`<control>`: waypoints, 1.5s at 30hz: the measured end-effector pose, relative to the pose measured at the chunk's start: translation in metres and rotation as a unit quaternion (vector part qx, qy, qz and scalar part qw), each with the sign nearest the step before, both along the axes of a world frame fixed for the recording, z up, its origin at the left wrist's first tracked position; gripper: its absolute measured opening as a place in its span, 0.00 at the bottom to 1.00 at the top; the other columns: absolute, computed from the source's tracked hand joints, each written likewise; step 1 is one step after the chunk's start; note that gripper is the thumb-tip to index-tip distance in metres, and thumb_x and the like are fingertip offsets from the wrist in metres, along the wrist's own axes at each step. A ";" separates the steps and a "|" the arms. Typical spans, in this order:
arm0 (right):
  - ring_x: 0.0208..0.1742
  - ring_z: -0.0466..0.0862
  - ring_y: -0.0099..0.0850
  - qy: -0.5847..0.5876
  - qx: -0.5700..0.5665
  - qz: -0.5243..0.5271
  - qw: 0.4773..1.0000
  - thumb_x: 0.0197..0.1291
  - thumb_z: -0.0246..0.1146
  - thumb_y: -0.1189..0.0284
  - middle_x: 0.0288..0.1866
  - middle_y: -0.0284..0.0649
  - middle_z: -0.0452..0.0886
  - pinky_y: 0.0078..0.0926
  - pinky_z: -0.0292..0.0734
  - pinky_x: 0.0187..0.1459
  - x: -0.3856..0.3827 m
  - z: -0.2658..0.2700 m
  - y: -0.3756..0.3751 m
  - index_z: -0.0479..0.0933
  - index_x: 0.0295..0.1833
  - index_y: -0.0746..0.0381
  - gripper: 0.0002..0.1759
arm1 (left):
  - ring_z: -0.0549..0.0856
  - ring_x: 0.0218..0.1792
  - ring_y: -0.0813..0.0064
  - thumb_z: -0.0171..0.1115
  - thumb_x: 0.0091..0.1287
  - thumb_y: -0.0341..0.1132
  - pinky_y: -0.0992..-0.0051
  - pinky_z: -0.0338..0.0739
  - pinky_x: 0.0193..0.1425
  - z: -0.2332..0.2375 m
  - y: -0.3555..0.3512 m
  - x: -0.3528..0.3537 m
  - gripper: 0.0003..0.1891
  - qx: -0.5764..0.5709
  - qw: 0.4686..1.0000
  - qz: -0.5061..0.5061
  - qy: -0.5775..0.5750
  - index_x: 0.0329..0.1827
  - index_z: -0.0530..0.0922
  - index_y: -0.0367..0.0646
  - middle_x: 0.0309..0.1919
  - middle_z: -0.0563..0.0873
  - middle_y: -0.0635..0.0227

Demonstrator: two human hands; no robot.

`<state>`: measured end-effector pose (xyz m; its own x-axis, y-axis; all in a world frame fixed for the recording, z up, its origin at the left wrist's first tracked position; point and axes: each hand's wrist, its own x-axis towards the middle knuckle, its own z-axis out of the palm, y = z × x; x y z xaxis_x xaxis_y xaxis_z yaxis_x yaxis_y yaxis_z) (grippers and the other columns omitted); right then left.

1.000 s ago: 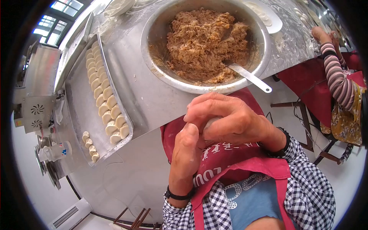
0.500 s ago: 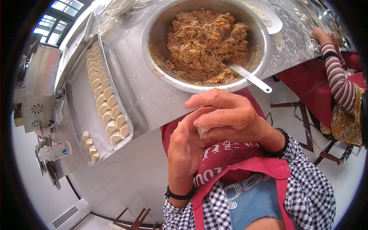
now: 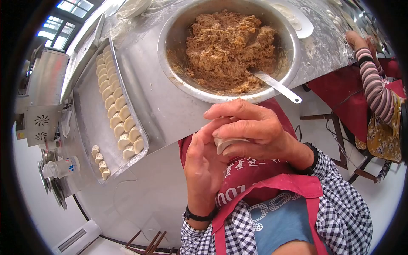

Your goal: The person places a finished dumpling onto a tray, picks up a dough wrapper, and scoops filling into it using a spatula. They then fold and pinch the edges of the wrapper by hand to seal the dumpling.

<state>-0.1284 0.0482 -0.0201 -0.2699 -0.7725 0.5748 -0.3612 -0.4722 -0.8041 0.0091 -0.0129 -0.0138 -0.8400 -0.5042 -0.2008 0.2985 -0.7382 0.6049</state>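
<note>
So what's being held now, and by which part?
A pale piece of dough, held by its upper side in the right hand; whether the left hand grips it too is hidden.

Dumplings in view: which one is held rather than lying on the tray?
The pale folded dumpling pinched in the right hand, with the left hand close beside it. The other dumplings lie in rows on the metal tray, no hand touching them.
</note>
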 end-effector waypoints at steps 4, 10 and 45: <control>0.45 0.80 0.35 0.073 -0.037 -0.002 0.997 0.37 0.68 0.78 0.46 0.41 0.79 0.29 0.77 0.43 -0.008 -0.003 -0.003 0.76 0.30 0.63 0.10 | 0.73 0.59 0.62 0.35 0.72 0.52 0.63 0.68 0.62 -0.004 0.002 0.001 0.30 0.050 0.998 0.030 0.011 0.63 0.63 0.32 0.58 0.72 0.53; 0.48 0.80 0.39 0.064 -0.034 -0.013 0.997 0.41 0.69 0.75 0.49 0.45 0.78 0.33 0.76 0.46 -0.001 -0.003 -0.002 0.79 0.35 0.65 0.11 | 0.72 0.59 0.66 0.38 0.72 0.50 0.65 0.68 0.62 0.002 0.002 0.000 0.28 0.030 0.999 0.015 0.002 0.61 0.66 0.34 0.59 0.71 0.57; 0.50 0.79 0.43 0.159 -0.067 -0.031 0.985 0.56 0.61 0.59 0.50 0.49 0.79 0.37 0.74 0.50 -0.003 -0.004 -0.006 0.78 0.39 0.68 0.20 | 0.73 0.57 0.65 0.36 0.72 0.50 0.64 0.72 0.57 0.000 0.001 0.002 0.27 0.110 0.993 0.041 0.006 0.62 0.64 0.35 0.57 0.72 0.58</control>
<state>-0.1317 0.0421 -0.0244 -0.1041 -0.6721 0.7331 -0.6156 -0.5354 -0.5782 0.0107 -0.0121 -0.0138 -0.8008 -0.5162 -0.3038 0.3693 -0.8249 0.4280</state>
